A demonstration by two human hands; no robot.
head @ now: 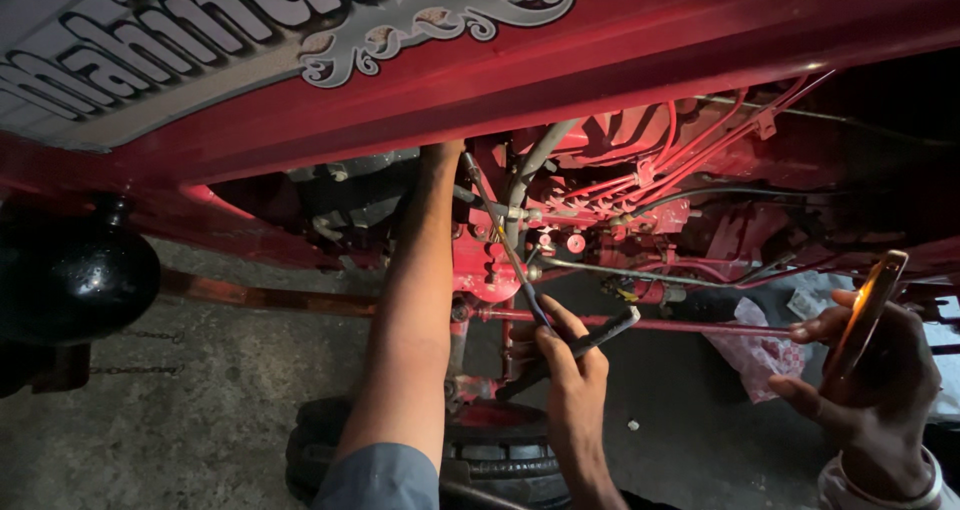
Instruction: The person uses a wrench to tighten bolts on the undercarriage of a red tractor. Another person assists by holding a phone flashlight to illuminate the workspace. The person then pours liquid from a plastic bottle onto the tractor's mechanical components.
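Note:
My left arm, in a grey sleeve, reaches up into the red engine bay (600, 200). My left hand (442, 158) disappears behind the edge of the red hood (600, 60), so its fingers are hidden. My right hand (568, 365) is lower, in the middle, closed on a dark bar-shaped tool (600, 335) that points up and right toward a red horizontal rod (690, 324). A thin cable (505, 245) runs from the engine down to that hand.
At the right, another person's hand (880, 380) with a wrist bangle holds a lit phone (868, 310) toward the engine. A black tyre (490, 450) lies below on the concrete floor (200, 410). A black rounded part (75, 275) hangs at the left. Pipes and hoses crowd the engine.

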